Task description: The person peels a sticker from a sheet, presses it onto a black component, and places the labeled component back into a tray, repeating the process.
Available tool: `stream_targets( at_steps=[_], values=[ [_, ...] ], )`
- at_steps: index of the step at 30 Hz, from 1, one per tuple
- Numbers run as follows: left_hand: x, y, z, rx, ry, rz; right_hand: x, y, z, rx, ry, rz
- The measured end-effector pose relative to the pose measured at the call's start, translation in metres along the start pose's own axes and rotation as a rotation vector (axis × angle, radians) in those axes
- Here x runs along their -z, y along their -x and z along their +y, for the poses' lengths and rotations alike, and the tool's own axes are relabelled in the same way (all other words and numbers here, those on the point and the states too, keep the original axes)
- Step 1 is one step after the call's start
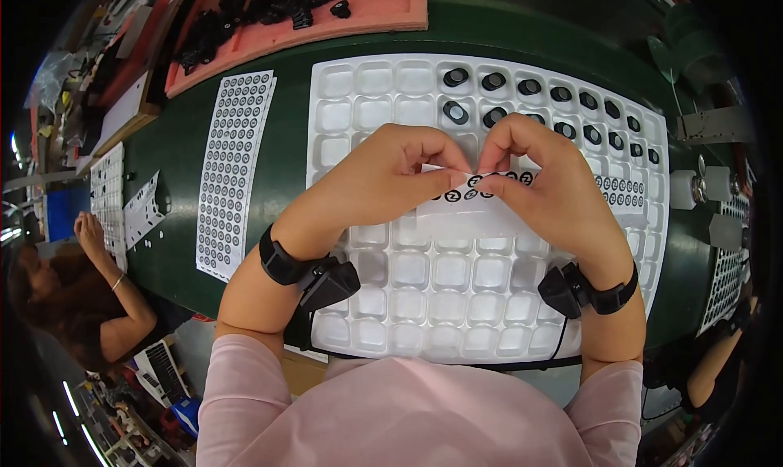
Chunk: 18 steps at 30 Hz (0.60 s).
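Above a white compartment tray, both my hands pinch a small white sticker sheet printed with round black stickers. My left hand is closed on its upper edge, thumb against forefinger. Close beside it, my right hand is closed on the same edge, fingertips nearly touching the left ones. Whether a single sticker is between the fingertips is hidden. Several black oval parts sit in the tray's far rows, one per compartment. Another strip of round stickers lies on the tray, right of my right hand.
A long sheet of round stickers lies on the green table left of the tray. Beyond it stands a pink foam tray with black parts. A co-worker's arm is at far left, another at far right. Metal fixtures flank the tray's right.
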State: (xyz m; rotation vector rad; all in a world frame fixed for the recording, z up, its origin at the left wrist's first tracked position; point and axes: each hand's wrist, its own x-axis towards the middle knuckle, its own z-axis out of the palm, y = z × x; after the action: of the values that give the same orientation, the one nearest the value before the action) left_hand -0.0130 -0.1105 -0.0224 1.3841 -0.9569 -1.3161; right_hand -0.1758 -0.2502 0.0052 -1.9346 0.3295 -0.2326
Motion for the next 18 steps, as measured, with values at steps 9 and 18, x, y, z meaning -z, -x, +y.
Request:
stream_targets(
  at_steps=[9,18],
  values=[
    [-0.0005,-0.0030,-0.0079,-0.016,-0.105,0.085,-0.0062,0.0028,0.0005,-0.010,0.123,0.063],
    [-0.0034,-0.0018,-0.0068,-0.018,-0.155,0.135,-0.0072,0.0016,0.0043,-0.011,0.137,0.053]
  ],
)
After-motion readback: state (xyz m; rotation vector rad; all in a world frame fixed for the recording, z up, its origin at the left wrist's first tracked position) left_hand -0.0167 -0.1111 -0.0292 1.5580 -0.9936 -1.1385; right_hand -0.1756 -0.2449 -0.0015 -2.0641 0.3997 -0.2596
